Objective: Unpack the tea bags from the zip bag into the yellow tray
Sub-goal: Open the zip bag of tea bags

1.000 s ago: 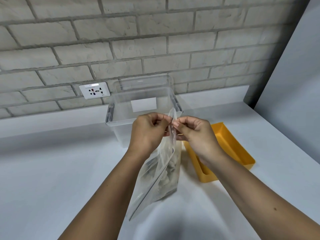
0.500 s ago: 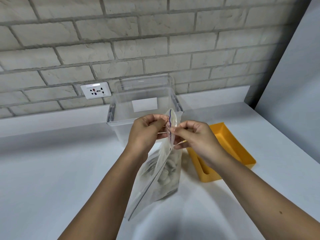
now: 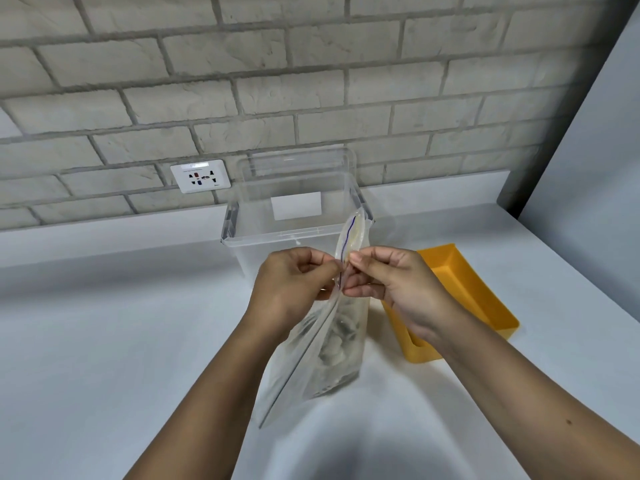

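– Plastic zip bag (image 3: 322, 348) held up over the worktop (image 3: 104, 341); our left hand (image 3: 294, 289) and right hand (image 3: 398, 285) each pinch one lip of the seal, so we can peel it apart.
– Agreed; tea bags (image 3: 337, 344) inside it; yellow tray (image 3: 485, 292) just to the right, within our reach.

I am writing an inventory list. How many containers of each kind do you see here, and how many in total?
Clear plastic zip bag: 1
Clear rectangular plastic storage box: 1
Yellow rectangular plastic tray: 1
Total: 3
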Motion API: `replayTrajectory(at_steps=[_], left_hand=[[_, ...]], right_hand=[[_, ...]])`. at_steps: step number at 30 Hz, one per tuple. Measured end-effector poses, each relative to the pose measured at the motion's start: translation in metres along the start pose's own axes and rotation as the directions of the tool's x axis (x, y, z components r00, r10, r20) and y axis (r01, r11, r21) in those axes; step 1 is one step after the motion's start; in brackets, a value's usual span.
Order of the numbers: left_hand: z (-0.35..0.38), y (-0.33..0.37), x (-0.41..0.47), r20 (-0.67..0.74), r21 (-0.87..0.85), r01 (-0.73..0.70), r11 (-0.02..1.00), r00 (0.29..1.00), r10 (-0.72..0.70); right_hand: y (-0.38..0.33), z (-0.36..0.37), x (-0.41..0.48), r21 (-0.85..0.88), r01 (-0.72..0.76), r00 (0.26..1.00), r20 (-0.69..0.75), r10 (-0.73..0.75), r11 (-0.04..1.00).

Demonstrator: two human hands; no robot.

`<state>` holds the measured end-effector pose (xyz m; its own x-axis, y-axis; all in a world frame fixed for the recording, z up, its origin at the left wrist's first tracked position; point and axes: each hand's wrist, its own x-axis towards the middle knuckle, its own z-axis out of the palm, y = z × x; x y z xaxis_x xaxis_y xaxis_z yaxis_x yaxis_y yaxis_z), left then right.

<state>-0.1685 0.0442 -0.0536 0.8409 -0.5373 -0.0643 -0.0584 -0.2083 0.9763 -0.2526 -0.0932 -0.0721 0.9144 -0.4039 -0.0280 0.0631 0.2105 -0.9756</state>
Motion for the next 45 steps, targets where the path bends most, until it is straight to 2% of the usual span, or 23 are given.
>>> replayTrajectory(at_steps=[3, 6, 8, 10, 12, 14, 18, 21, 24, 27, 30, 32, 33, 34, 35, 36, 37, 38, 41, 45], left_hand=[[-0.003, 0.000, 0.004, 0.009, -0.173, 0.077, 0.982, 0.997, -0.076], [-0.004, 0.002, 0.005, 0.058, -0.370, 0.140, 0.918, 0.990, -0.128], [-0.003, 0.002, 0.004, 0.046, -0.444, 0.147, 0.884, 0.989, -0.141], [0.001, 0.000, 0.003, 0.002, -0.392, 0.110, 0.913, 0.993, -0.118], [0.005, -0.001, 0.002, -0.037, -0.322, 0.067, 0.944, 0.996, -0.083], [0.008, 0.001, -0.002, -0.071, -0.268, 0.017, 0.963, 0.997, -0.037], [0.007, 0.004, -0.014, -0.095, -0.176, -0.022, 0.984, 0.996, 0.005], [0.003, 0.002, -0.022, -0.043, 0.042, 0.001, 0.999, 0.999, 0.001], [0.004, 0.002, -0.030, -0.031, 0.247, -0.061, 0.967, 0.997, 0.071], [0.003, 0.000, -0.030, -0.055, 0.278, -0.127, 0.952, 0.987, 0.148], [-0.003, -0.010, -0.022, -0.066, 0.099, -0.008, 0.995, 0.998, 0.014], [-0.005, -0.016, -0.018, -0.046, -0.154, 0.135, 0.979, 0.988, -0.144], [-0.005, -0.018, -0.016, 0.011, -0.344, 0.207, 0.916, 0.976, -0.217], [-0.004, -0.018, -0.015, 0.096, -0.527, 0.274, 0.804, 0.960, -0.264], [-0.004, -0.018, -0.015, 0.166, -0.652, 0.321, 0.687, 0.944, -0.283], [-0.003, -0.018, -0.014, 0.198, -0.712, 0.340, 0.614, 0.937, -0.289], [-0.001, -0.019, -0.014, 0.190, -0.733, 0.333, 0.593, 0.937, -0.292], [0.002, -0.018, -0.015, 0.148, -0.725, 0.302, 0.619, 0.946, -0.289], [0.013, -0.017, -0.020, 0.014, -0.620, 0.181, 0.763, 0.975, -0.220], [0.012, -0.013, -0.029, 0.030, -0.557, 0.146, 0.817, 0.987, -0.156]], right_hand=[[0.000, -0.001, 0.001, 0.156, -0.050, 0.998, 0.032, 0.045, 0.986], [-0.001, -0.004, 0.003, 0.357, -0.128, 0.992, 0.066, 0.112, 0.925], [-0.001, -0.004, 0.003, 0.423, -0.153, 0.988, 0.072, 0.135, 0.893], [0.000, -0.001, 0.003, 0.327, -0.155, 0.988, 0.045, 0.149, 0.932], [-0.001, 0.004, -0.001, 0.070, -0.141, 0.990, -0.003, 0.142, 0.988], [-0.002, 0.009, -0.004, -0.104, -0.128, 0.991, -0.044, 0.124, 0.986], [-0.005, 0.011, -0.008, -0.073, -0.089, 0.994, -0.064, 0.084, 0.993], [-0.002, 0.011, -0.012, -0.088, -0.034, 0.995, -0.096, 0.026, 0.996], [-0.001, 0.011, -0.013, -0.122, 0.018, 0.990, -0.138, -0.035, 0.992], [-0.001, 0.009, -0.011, -0.092, 0.018, 0.994, -0.106, -0.028, 0.996], [0.002, 0.006, -0.013, -0.024, -0.014, 1.000, -0.002, 0.014, 1.000], [0.004, 0.002, -0.014, 0.119, -0.075, 0.996, 0.058, 0.069, 0.990], [0.004, 0.000, -0.014, 0.211, -0.115, 0.992, 0.072, 0.102, 0.971], [0.004, -0.002, -0.014, 0.298, -0.148, 0.988, 0.076, 0.131, 0.943], [0.004, -0.003, -0.014, 0.357, -0.171, 0.985, 0.072, 0.155, 0.918], [0.004, -0.004, -0.014, 0.370, -0.185, 0.983, 0.061, 0.174, 0.910], [0.003, -0.003, -0.015, 0.332, -0.194, 0.981, 0.047, 0.190, 0.923], [0.002, -0.001, -0.015, 0.242, -0.206, 0.979, 0.036, 0.203, 0.948], [0.000, 0.008, -0.019, -0.077, -0.242, 0.969, 0.024, 0.245, 0.967], [0.003, 0.010, -0.020, -0.068, -0.200, 0.979, -0.045, 0.197, 0.977]])
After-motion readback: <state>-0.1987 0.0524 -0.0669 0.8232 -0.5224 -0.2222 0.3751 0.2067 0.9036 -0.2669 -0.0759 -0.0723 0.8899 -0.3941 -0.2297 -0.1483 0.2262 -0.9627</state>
